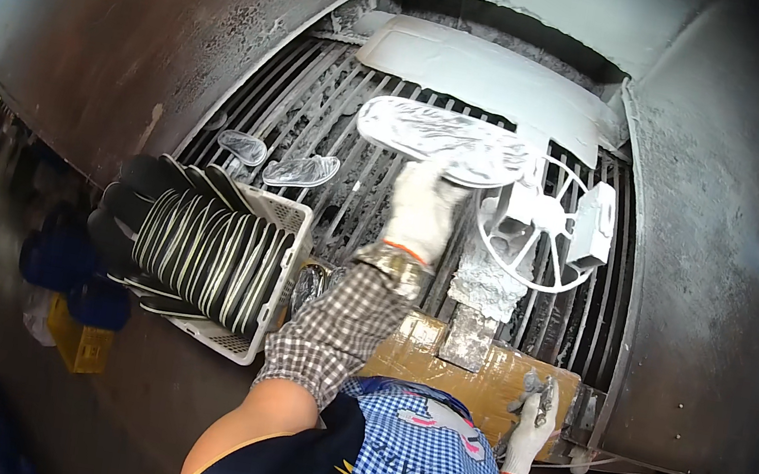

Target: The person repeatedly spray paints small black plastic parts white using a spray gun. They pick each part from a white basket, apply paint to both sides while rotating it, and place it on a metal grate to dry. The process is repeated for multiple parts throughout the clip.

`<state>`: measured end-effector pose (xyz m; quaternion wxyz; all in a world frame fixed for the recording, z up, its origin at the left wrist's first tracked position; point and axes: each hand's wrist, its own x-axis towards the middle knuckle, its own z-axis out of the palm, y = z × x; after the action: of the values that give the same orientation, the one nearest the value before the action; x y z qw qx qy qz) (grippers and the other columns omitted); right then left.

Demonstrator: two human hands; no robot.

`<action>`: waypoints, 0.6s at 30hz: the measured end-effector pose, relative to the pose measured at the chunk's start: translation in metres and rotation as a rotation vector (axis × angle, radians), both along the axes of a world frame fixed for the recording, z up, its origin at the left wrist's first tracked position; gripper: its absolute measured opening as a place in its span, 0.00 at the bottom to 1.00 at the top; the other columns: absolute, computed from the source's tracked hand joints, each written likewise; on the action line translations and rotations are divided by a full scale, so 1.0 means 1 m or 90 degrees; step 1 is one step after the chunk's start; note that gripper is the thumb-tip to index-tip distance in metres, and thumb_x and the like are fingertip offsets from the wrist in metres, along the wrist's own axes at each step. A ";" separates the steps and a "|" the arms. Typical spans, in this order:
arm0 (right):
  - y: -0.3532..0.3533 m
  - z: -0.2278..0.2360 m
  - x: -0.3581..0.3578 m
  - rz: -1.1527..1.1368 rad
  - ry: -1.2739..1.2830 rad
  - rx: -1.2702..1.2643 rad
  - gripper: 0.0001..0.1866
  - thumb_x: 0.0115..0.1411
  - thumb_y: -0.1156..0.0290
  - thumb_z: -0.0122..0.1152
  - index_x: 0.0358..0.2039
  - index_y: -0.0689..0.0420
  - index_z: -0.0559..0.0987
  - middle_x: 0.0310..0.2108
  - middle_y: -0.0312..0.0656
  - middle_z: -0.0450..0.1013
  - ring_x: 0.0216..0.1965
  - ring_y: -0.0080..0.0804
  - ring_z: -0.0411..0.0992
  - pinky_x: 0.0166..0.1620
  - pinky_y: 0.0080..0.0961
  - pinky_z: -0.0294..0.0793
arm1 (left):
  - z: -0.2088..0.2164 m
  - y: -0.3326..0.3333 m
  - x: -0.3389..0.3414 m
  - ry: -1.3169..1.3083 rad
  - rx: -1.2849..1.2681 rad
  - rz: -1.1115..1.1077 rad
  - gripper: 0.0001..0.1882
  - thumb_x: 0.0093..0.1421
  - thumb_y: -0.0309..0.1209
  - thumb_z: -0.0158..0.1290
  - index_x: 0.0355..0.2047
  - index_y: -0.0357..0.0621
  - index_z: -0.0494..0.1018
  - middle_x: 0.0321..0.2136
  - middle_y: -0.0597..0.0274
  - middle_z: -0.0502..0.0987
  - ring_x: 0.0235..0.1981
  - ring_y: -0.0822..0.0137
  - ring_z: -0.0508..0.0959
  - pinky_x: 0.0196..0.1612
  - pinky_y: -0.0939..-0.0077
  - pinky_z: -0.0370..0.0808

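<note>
My left hand [422,212], in a white glove with a checked sleeve above it, reaches over a slatted metal rack [366,161]. Its fingers are closed at the near edge of a long shoe-sole-shaped piece [443,139], streaked white and grey. The fingertips are partly hidden beneath this piece. To its right is a white spoked wheel [550,213] mounted on a whitened support. Low on the right, my gloved right hand [531,434] grips a grey metal tool [533,397], whose kind I cannot make out. It is held beside a tape-covered cardboard sheet [412,350].
A white plastic crate [296,234] packed with upright dark soles [210,256] stands left of my forearm. Two small grey-white sole-shaped pieces [301,170] lie on the slats. Metal walls [713,238] rise on both sides; a whitened board [492,72] lies across the back.
</note>
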<state>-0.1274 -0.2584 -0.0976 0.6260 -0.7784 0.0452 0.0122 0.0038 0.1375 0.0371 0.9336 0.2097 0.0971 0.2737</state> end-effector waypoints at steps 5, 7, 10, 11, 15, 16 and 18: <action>0.015 0.005 0.005 0.017 0.025 -0.018 0.30 0.75 0.64 0.59 0.72 0.64 0.68 0.45 0.42 0.74 0.36 0.25 0.75 0.41 0.26 0.77 | -0.111 0.061 -0.012 0.133 -0.090 0.050 0.17 0.67 0.27 0.59 0.54 0.34 0.75 0.52 0.49 0.82 0.53 0.55 0.84 0.58 0.52 0.84; 0.017 0.002 0.008 0.024 0.024 -0.019 0.30 0.75 0.63 0.59 0.72 0.64 0.68 0.46 0.42 0.74 0.36 0.25 0.75 0.41 0.25 0.77 | -0.184 0.072 -0.014 0.206 -0.180 0.006 0.16 0.68 0.29 0.58 0.54 0.35 0.75 0.52 0.49 0.82 0.53 0.54 0.84 0.57 0.51 0.84; 0.015 -0.003 0.013 0.024 0.006 -0.027 0.31 0.75 0.62 0.60 0.72 0.64 0.68 0.46 0.42 0.75 0.36 0.25 0.75 0.41 0.25 0.77 | -0.268 0.060 -0.027 0.184 -0.190 -0.030 0.17 0.65 0.22 0.60 0.54 0.32 0.76 0.52 0.48 0.82 0.53 0.52 0.83 0.57 0.55 0.84; 0.015 -0.002 0.015 0.029 0.012 -0.036 0.31 0.75 0.62 0.60 0.72 0.64 0.68 0.47 0.43 0.75 0.37 0.25 0.75 0.42 0.25 0.78 | -0.291 0.055 -0.030 0.218 -0.203 -0.047 0.18 0.65 0.21 0.60 0.55 0.31 0.76 0.52 0.47 0.81 0.53 0.51 0.83 0.57 0.56 0.84; 0.016 0.005 0.014 0.033 0.052 -0.047 0.31 0.74 0.62 0.59 0.72 0.64 0.68 0.51 0.44 0.74 0.39 0.26 0.75 0.43 0.27 0.78 | -0.330 0.037 -0.040 0.348 -0.101 -0.118 0.20 0.66 0.21 0.57 0.58 0.28 0.75 0.55 0.45 0.80 0.54 0.49 0.83 0.57 0.55 0.83; 0.019 0.010 0.017 0.041 0.058 -0.045 0.31 0.74 0.63 0.58 0.72 0.64 0.68 0.52 0.45 0.74 0.40 0.26 0.76 0.44 0.27 0.78 | -0.330 0.037 -0.043 0.385 0.009 -0.127 0.20 0.69 0.25 0.54 0.59 0.28 0.74 0.56 0.45 0.80 0.54 0.47 0.83 0.58 0.53 0.83; 0.019 0.007 0.020 0.036 0.036 -0.066 0.31 0.74 0.64 0.58 0.72 0.65 0.68 0.53 0.45 0.74 0.41 0.27 0.76 0.45 0.28 0.79 | -0.338 0.055 -0.029 0.329 0.039 -0.103 0.20 0.70 0.29 0.53 0.59 0.31 0.74 0.56 0.46 0.80 0.54 0.50 0.83 0.57 0.52 0.82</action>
<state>-0.1070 -0.2398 -0.0903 0.5826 -0.8102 0.0418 0.0494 -0.0253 0.1928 -0.3012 0.8900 0.3078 0.3068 0.1381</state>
